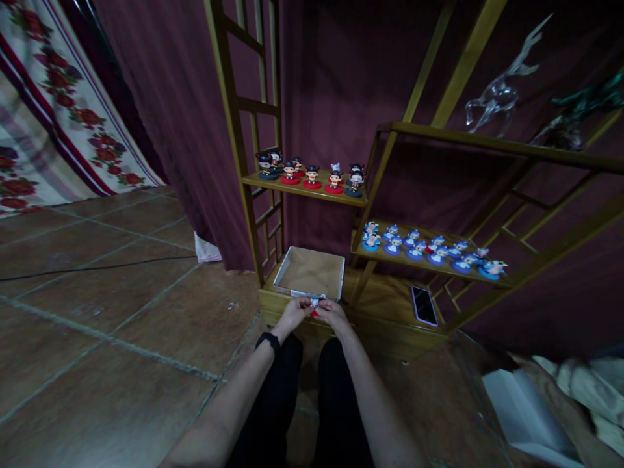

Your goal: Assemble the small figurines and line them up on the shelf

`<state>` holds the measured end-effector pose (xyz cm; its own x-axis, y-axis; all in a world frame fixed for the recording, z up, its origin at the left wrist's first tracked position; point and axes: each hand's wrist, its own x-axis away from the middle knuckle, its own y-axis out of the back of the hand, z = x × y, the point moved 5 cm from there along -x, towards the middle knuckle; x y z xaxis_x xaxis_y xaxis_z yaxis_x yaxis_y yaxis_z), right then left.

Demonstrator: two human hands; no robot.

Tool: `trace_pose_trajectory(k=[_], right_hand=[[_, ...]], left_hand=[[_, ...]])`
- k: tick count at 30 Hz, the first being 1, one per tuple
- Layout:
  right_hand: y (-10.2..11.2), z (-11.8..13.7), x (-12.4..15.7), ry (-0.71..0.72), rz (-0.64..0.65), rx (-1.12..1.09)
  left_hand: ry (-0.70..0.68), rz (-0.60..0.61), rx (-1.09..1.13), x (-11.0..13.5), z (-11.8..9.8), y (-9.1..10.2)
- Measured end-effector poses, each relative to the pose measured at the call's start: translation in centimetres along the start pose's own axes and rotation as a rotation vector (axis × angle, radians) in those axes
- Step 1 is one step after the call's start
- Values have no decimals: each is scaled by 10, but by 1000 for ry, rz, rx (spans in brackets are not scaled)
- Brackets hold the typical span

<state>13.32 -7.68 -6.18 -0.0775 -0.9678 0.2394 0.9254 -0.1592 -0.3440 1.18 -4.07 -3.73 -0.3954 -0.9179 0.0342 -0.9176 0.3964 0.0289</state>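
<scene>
Between my fingers is a small white figurine (314,303) with a red base, held in front of the open cardboard box (280,276). My left hand (294,314), with a dark band on the wrist, grips it from the left. From the right side my right hand (335,314) pinches the same figurine. Inside the box only bare brown cardboard shows. Above, a row of figurines on red and black bases (312,177) stands on the upper left shelf. Lower to the right, several figurines on blue and purple bases (416,250) fill another shelf.
A phone (424,305) lies on the low wooden ledge at the right. A clear glass deer (494,97) stands on the top right shelf. An open white box (526,409) and crumpled cloth (585,390) lie on the floor at right. A black cable (97,267) crosses the tiles.
</scene>
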Motion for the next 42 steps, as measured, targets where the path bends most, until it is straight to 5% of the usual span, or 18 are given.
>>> trace_pose_trajectory(k=[14,34,42], right_hand=[[1,0,1,31,63,-38],[4,10,8,10,62,-77],[8,7,5,12,50,-51]], left_hand=[[56,30,47,-1,4,0],[-195,30,-241,6,-7,-9],[-329,64,-503,18,-32,-12]])
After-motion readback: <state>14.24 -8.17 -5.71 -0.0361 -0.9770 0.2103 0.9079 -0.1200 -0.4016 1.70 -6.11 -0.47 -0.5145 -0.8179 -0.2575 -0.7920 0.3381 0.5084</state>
